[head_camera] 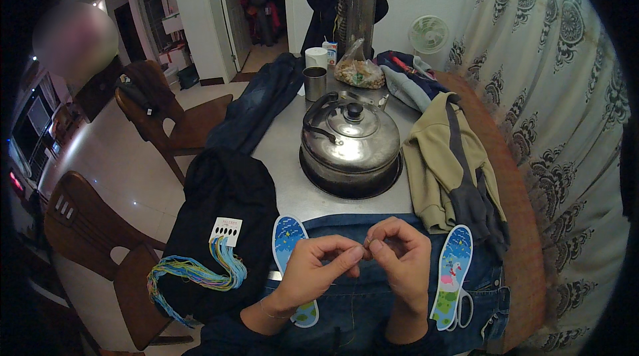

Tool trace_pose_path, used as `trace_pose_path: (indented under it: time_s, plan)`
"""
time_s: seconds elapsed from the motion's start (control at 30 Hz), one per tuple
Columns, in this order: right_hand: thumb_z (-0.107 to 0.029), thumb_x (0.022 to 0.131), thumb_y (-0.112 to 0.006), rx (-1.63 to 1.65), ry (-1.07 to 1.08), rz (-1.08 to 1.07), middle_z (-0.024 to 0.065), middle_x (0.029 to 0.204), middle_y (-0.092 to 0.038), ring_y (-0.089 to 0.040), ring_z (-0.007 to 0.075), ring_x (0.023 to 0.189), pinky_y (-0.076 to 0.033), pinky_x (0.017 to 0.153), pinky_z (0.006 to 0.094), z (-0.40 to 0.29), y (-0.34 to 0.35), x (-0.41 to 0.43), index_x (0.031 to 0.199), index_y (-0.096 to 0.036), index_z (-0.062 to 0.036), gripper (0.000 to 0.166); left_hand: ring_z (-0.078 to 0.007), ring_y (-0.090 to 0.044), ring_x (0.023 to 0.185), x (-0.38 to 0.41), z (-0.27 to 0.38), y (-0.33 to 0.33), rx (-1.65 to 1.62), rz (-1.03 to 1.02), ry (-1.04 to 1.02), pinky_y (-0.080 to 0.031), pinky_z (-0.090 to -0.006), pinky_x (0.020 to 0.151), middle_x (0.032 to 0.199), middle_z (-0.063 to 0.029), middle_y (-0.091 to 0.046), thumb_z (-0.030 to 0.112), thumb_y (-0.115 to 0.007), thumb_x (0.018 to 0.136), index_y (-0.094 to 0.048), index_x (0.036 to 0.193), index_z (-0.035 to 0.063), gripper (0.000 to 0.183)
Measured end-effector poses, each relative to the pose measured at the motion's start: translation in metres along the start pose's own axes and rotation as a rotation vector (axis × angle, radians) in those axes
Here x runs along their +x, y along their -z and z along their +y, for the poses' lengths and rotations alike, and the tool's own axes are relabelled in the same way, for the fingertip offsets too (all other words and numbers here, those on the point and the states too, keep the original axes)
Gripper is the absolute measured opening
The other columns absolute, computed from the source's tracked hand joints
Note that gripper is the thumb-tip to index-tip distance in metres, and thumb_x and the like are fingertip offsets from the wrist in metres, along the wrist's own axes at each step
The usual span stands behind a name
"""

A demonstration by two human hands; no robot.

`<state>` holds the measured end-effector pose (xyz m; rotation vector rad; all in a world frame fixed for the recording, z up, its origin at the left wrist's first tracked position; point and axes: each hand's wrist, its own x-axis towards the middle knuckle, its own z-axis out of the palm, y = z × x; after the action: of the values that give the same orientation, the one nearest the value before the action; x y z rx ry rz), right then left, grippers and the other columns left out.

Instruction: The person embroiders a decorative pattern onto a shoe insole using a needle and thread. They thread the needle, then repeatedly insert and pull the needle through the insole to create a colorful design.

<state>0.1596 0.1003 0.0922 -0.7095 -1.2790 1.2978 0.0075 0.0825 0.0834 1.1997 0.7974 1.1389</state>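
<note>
My left hand [324, 266] and my right hand [402, 261] meet at the fingertips over blue jeans [369, 301]. Both pinch a thin thread; its pale end hangs down between them. Whether a needle is there is too small to tell. One printed insole [288, 236] lies partly hidden behind my left hand and wrist. A second insole [453, 276] lies right of my right hand, over grey-handled scissors [465, 308]. On black cloth [219, 266] at the left rests a bundle of coloured embroidery threads [232, 268], attached to a white card with holes [227, 231].
A large metal kettle [349, 141] stands mid-table, with a metal cup [315, 84] and a bag of nuts or similar food [359, 71] behind it. A tan and grey garment [449, 161] lies at right. Wooden chairs [100, 241] stand at left.
</note>
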Motion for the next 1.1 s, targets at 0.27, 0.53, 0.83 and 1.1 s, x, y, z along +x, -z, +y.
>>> trace_pose_path:
  time_s: [0.27,0.53,0.83,1.1]
  plan:
    - [0.000,0.076,-0.057,0.010,0.010,0.003,0.0048,0.079,-0.054,-0.054,0.0097,0.071,-0.047,0.063,0.0211,0.000,-0.001,0.000,0.079,-0.054,0.0029,0.005,-0.0068,-0.055,0.064,0.000,0.003,-0.001,0.007,0.012,0.013,-0.044,-0.0179,0.059,0.080,-0.0055,-0.062,0.011,-0.055,0.083,-0.061,0.091,-0.0028,0.016]
    - [-0.003,0.078,-0.059,0.055,-0.024,0.170,0.0047,0.077,-0.056,-0.054,0.0084,0.066,-0.045,0.057,0.0191,-0.004,-0.003,-0.003,0.084,-0.056,0.0032,0.009,-0.0073,-0.055,0.063,-0.002,0.008,-0.001,-0.073,0.038,0.021,-0.045,-0.0185,0.059,0.072,-0.0049,-0.059,0.011,-0.054,0.084,-0.060,0.090,-0.0030,0.016]
    - [-0.003,0.077,-0.061,0.040,-0.059,0.146,0.0041,0.077,-0.058,-0.053,0.0058,0.065,-0.042,0.055,0.0168,-0.004,-0.008,-0.004,0.086,-0.058,0.0035,0.012,-0.0073,-0.055,0.062,-0.005,0.005,-0.003,-0.048,0.056,-0.018,-0.045,-0.0187,0.058,0.069,-0.0048,-0.059,0.010,-0.055,0.084,-0.060,0.089,-0.0027,0.015]
    - [-0.003,0.076,-0.062,0.027,-0.043,0.168,0.0026,0.076,-0.058,-0.051,0.0037,0.064,-0.039,0.055,0.0150,-0.010,-0.010,-0.006,0.085,-0.058,0.0033,0.013,-0.0078,-0.056,0.063,-0.005,0.006,-0.002,-0.039,0.051,-0.031,-0.045,-0.0188,0.058,0.072,-0.0055,-0.060,0.010,-0.056,0.083,-0.060,0.088,-0.0028,0.015]
